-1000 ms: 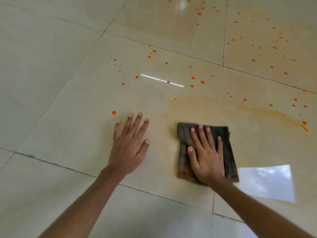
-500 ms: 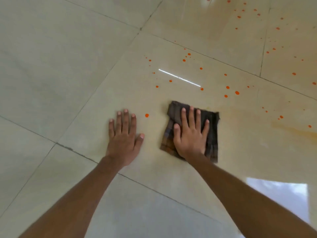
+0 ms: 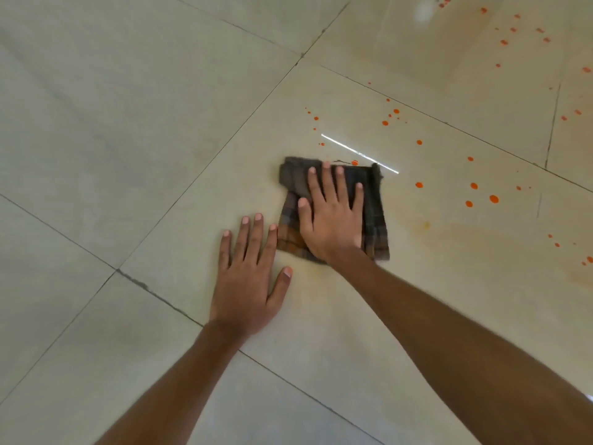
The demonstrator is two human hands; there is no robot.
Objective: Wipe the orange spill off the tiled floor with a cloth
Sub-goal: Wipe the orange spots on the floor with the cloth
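Nearest the camera, the left hand (image 3: 248,277) lies flat, fingers spread, just beside the cloth (image 3: 373,213). On that folded, checked, dark cloth the right hand (image 3: 332,216) presses, fingers splayed. Beyond it, round orange drops (image 3: 494,198) dot the glossy tiled floor (image 3: 128,123); a saturated cloth could merely smear them into film.

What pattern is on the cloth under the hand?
Dark plaid, grey-brown with orange stripes, on the cloth; head view.
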